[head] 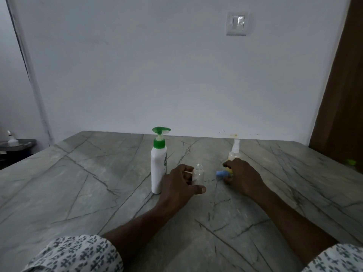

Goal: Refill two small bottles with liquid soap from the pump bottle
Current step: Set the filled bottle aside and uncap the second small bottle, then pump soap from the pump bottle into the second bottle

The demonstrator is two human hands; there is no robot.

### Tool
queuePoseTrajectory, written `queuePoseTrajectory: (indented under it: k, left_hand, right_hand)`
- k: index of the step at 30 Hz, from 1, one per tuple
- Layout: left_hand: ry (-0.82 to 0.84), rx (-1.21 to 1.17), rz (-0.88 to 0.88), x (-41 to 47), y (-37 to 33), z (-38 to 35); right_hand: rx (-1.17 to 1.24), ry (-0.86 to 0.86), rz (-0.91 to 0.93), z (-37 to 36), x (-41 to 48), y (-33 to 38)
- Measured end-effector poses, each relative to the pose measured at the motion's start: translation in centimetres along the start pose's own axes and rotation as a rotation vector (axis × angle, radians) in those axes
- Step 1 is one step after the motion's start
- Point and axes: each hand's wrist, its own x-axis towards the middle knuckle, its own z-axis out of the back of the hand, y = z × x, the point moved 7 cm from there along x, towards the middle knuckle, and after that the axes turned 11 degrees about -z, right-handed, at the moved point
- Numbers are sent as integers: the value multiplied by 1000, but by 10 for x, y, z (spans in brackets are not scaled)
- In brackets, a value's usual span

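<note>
Head view: your left hand (180, 183) wraps fingers and thumb round the small clear bottle (198, 173), which is uncapped, upright and just right of the pump bottle (158, 167). Your right hand (242, 174) curls beside a blue cap (220, 173) and the yellowish spray bottle (234, 153); whether it grips either, I cannot tell. The clear bottle looks light, thin-walled and easily tipped, so hold it low on the body. The veined stone table (78, 183) looks smooth and probably slick. Behind it are a pale wall and a light switch (236, 23), with a wooden door (343, 95) at right.
</note>
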Motion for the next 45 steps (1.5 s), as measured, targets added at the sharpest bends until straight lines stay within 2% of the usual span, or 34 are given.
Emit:
queuePoseTrajectory:
  k: [4, 8, 12, 16, 18, 20, 22, 24, 27, 29, 35, 40, 45]
  left_hand:
    - [-14, -3, -7, -1, -1, 0]
    - [-159, 18, -122, -4, -18, 11]
    - [-315, -31, -379, -15, -46, 27]
    - [-526, 107, -695, -19, -78, 53]
    - [-693, 133, -675, -16, -77, 77]
    - [-788, 106, -526, -9, -64, 103]
    - [-740, 33, -358, 3, -43, 118]
    - [-610, 10, -298, 16, -26, 120]
    - [-433, 33, -358, 26, -15, 111]
    - [-377, 20, -413, 28, -15, 105]
    - [-298, 88, -536, 29, -18, 84]
    - [-335, 79, -501, 33, -19, 83]
    - [-279, 235, -558, 29, -30, 79]
  right_hand:
    - [35, -24, 13, 7, -4, 6]
    - [378, -79, 139, 23, -16, 20]
    - [649, 149, 177, 18, -34, 37]
    - [687, 296, 224, 3, -45, 51]
    - [682, 300, 230, 1, -48, 55]
    - [701, 296, 234, -3, -49, 56]
    - [732, 306, 222, -9, -50, 56]
    - [704, 298, 210, -14, -51, 58]
    - [639, 227, 204, -12, -50, 62]
    - [642, 177, 215, -10, -50, 65]
    - [639, 164, 227, -9, -54, 71]
    - [689, 139, 199, -2, -52, 69]
    - [669, 31, 201, 14, -49, 68]
